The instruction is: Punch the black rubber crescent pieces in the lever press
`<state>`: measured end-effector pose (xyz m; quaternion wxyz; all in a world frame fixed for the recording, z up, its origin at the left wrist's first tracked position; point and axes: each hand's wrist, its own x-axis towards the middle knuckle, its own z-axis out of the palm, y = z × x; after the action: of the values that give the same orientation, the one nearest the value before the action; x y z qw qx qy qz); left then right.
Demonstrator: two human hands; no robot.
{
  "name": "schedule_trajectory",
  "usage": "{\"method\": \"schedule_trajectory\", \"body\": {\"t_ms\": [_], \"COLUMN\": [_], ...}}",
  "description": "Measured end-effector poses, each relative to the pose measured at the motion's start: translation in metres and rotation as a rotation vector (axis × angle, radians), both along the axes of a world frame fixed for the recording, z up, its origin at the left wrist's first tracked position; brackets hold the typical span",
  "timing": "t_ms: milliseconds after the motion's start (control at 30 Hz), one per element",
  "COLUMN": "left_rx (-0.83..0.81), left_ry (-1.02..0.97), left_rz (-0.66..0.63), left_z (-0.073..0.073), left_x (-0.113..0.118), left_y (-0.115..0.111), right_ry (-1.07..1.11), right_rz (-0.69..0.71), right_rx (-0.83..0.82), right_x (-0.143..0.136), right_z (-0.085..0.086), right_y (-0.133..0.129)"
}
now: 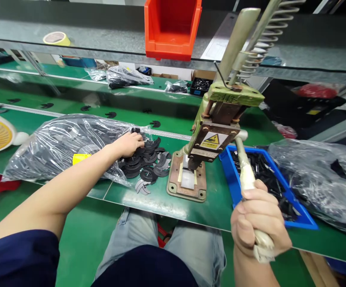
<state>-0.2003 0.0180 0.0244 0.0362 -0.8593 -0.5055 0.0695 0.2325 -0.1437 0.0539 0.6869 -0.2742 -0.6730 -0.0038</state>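
My right hand (259, 217) is wrapped round the tape-covered lever handle (246, 169) of a green hand press (220, 115). The press head carries a yellow warning label, and a light block (187, 178) sits on its base plate (174, 187). Over at the left, my left hand (128, 143) is on a pile of black curved plastic parts (149, 173), fingers bent down round one of them; the fingertips are partly hidden. The pile spills from the mouth of a clear plastic bag (62, 139) full of similar parts.
Right of the press stands a blue bin (304, 219) of black parts, beside another filled plastic bag (331, 175). An orange bin (173, 50) and a tape roll (56, 38) sit on the shelf above. Several black parts lie spaced along the green conveyor belt (173, 125) behind.
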Motion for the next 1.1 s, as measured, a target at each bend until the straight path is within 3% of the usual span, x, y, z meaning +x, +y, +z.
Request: {"method": "schedule_trajectory", "body": {"t_ms": [200, 333, 433, 567, 667, 767, 867, 1000, 1100], "left_rx": [0.008, -0.027, -0.036, -0.115, -0.145, -0.143, -0.156, -0.267, -0.429], "left_ry": [0.104, 0.069, 0.0, -0.196, -0.388, -0.566, -0.742, -1.12, -1.466], "left_rz": [0.124, 0.129, 0.105, 0.05, 0.012, -0.044, -0.039, 0.21, 0.357], "left_z": [0.0, -0.001, 0.006, 0.024, 0.029, 0.015, -0.015, -0.053, -0.064], "left_x": [-0.007, -0.008, -0.005, 0.012, 0.041, 0.08, 0.118, 0.151, 0.164], "left_y": [0.003, 0.003, -0.001, -0.015, -0.034, -0.054, -0.067, -0.07, -0.067], "right_ry": [0.012, 0.002, 0.004, 0.009, 0.012, 0.006, -0.006, -0.005, 0.001], "right_rz": [0.016, 0.025, 0.027, 0.017, 0.016, 0.013, 0.007, 0.008, 0.013], "right_rx": [0.005, 0.019, 0.024, 0.016, 0.007, -0.02, -0.027, -0.031, -0.022], "right_x": [0.0, -0.001, -0.001, -0.002, -0.002, -0.002, 0.0, 0.0, -0.001], "right_z": [0.001, 0.001, 0.001, 0.0, 0.0, -0.001, -0.001, -0.001, 0.0], "right_y": [-0.001, 0.0, 0.001, 0.0, -0.002, -0.003, -0.003, -0.004, -0.004]}}
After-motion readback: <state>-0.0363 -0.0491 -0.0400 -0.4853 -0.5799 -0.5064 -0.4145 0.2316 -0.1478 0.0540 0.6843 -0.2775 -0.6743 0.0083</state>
